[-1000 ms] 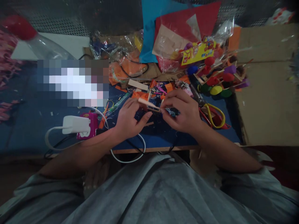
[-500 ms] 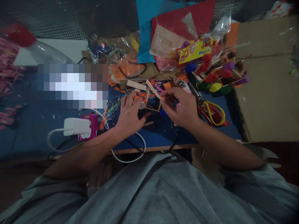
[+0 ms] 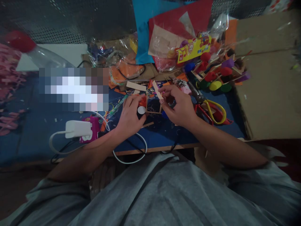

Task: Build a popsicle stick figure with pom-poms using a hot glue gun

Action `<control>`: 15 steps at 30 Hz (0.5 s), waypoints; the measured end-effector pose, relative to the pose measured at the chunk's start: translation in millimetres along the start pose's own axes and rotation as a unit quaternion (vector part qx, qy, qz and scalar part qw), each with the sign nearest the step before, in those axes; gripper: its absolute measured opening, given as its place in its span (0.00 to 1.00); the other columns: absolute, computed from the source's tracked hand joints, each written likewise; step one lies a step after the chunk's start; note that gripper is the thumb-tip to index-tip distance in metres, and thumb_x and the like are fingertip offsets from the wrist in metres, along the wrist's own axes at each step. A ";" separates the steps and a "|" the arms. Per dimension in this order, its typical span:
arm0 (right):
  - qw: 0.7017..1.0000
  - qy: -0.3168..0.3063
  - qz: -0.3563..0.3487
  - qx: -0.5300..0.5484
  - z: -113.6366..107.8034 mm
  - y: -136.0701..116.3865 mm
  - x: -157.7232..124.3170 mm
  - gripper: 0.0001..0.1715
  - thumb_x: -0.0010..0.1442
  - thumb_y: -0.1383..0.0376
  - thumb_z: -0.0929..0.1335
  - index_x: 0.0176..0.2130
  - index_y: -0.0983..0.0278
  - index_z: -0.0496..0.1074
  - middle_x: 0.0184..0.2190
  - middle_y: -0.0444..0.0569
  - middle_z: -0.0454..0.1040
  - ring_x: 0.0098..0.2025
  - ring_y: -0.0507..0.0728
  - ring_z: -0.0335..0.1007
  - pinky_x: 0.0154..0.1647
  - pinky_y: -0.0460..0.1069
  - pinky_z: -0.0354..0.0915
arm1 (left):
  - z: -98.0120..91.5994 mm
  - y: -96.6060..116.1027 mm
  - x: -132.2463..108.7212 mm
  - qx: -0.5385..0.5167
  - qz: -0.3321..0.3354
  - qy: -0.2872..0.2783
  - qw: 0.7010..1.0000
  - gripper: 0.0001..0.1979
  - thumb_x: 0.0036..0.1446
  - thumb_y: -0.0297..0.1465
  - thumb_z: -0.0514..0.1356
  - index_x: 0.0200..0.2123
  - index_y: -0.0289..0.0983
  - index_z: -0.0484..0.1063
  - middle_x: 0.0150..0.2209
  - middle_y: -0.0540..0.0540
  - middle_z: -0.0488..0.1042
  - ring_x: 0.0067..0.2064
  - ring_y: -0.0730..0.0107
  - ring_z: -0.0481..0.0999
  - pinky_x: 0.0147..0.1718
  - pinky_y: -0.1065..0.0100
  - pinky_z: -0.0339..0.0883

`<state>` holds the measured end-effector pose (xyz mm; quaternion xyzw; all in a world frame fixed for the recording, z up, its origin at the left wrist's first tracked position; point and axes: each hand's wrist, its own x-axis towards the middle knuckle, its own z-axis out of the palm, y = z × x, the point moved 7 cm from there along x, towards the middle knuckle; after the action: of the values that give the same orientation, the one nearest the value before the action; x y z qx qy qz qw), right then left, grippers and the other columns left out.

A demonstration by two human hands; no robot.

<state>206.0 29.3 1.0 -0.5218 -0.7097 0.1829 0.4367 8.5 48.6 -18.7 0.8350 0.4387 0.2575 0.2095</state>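
My left hand [image 3: 132,113] curls around the left end of a small wooden-stick frame [image 3: 153,112], its thumb and fingers about a white round disc [image 3: 141,110] and a red-orange piece [image 3: 142,101]. Between the thumb and fingers of my right hand [image 3: 177,103] is a flat wooden stick [image 3: 157,89], tilted with its far end raised over the frame. A blue round piece [image 3: 165,114] shows at the frame's right corner, partly under my right hand. Another wooden stick [image 3: 136,86] lies behind my left hand, and a thin one [image 3: 148,125] in front.
Scissors [image 3: 215,112] with yellow and red handles lie right of my right hand. Stick frames with coloured round pieces [image 3: 218,73] are piled behind. A white charger [image 3: 78,129] and its cable are at left, near a clear bottle [image 3: 50,56]. Cardboard [image 3: 268,81] covers the right side.
My right hand has turned the wooden stick steeper and shifted slightly right with it. My left fingers have drawn back a little, baring more of the white disc and red-orange piece.
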 end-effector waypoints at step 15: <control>0.997 0.073 -0.010 0.011 -5.3 19.0 1.4 0.19 0.73 0.56 0.69 0.62 0.52 0.69 0.48 0.53 0.80 0.54 0.69 0.77 0.60 0.71 0.73 | 0.3 -0.9 -0.5 -0.034 0.028 0.019 0.999 0.35 0.58 0.26 0.66 0.69 0.38 0.70 0.58 0.38 0.72 0.60 0.52 0.75 0.65 0.49 0.73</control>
<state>221.3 36.9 -9.1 -0.5222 -0.6788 0.1477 0.4947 8.0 48.6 -19.5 0.8341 0.4101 0.2942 0.2223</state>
